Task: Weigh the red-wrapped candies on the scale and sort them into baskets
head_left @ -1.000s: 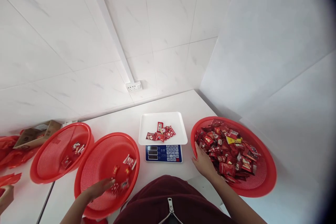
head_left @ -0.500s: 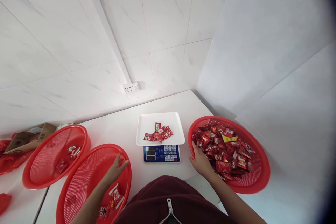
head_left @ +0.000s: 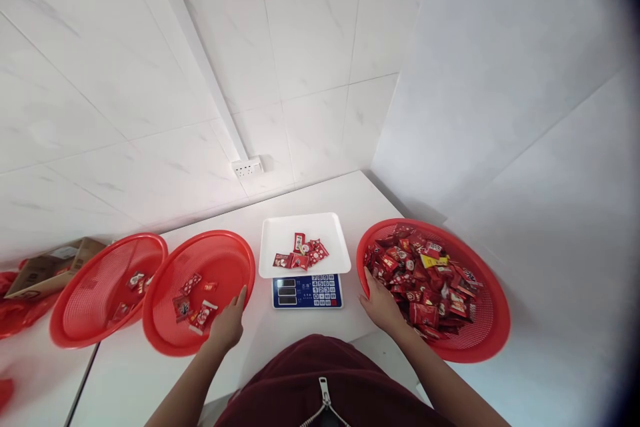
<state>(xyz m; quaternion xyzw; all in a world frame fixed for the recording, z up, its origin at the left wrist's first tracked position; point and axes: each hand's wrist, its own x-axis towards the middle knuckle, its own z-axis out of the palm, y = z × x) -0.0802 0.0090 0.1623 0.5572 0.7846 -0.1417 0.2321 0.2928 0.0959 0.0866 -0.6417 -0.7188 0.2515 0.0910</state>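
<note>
My left hand grips the near right rim of a round red plastic basket, its fingers over the edge. Several small red packets lie in that basket. On the left rim of a second red basket, my right hand is closed, thumb outside and fingers inside. A heap of red wrapped packets and a yellow one fill much of it. Between the baskets stands a digital scale. Its white tray bears several red packets.
A third red basket with a few packets stands at the left, against the middle one. Beyond it are an open cardboard box and red plastic bags. A tiled wall with a socket borders the white table.
The middle basket has moved away from me and to the right, closer to the scale. My left hand has gone from open above it to its near rim. My right hand stays on its basket.
</note>
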